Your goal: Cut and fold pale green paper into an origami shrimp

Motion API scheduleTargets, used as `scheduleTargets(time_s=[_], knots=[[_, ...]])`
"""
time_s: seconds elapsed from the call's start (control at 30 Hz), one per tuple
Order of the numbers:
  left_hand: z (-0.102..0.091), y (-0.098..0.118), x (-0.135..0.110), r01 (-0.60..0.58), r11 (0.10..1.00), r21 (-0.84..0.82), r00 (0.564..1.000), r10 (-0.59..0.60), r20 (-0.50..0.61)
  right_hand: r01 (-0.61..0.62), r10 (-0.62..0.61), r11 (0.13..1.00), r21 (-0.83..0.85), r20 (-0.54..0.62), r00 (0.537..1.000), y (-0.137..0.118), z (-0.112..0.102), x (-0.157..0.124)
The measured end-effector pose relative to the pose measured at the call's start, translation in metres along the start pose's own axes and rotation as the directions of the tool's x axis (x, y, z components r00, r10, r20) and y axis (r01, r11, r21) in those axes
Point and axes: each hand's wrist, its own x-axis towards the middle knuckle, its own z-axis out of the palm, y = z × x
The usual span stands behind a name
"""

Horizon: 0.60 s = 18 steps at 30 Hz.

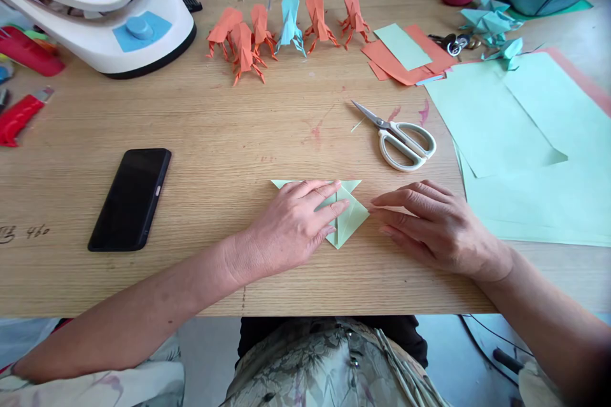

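A small piece of pale green paper (352, 219), folded into layered triangles, lies on the table in front of me. My left hand (305, 213) rests flat across its left and middle part, fingers spread, hiding much of the folds. Just off the paper's right corner is my right hand (429, 222), its fingers loosely bent and slightly apart. The fingertips come very close to that corner; whether they touch it I cannot tell. Above both hands lie scissors (398, 136) with white handles, blades partly apart and pointing up-left.
Several orange folded-paper figures (319, 18) and a blue one (290, 21) stand at the back. Light green sheets (515, 197) cover the right side, near orange paper pieces (405, 69). A phone (130, 200), a red cutter (21, 117) and a white fan (162, 6) are left.
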Motion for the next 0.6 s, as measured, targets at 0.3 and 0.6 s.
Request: scheduleTargets(time_s=[0.3,0.6], knots=[[0.005,-0.006,-0.001,-0.034,0.999,0.035,0.999,0.035,-0.028,0.017,-0.017,1.0,0.017,-0.008,1.0,-0.002,0.003,0.002],[0.007,-0.007,-0.001,0.014,0.995,-0.098,0.999,-0.018,-0.04,0.082,-0.085,0.996,0.047,0.052,0.995,-0.013,0.015,0.012]])
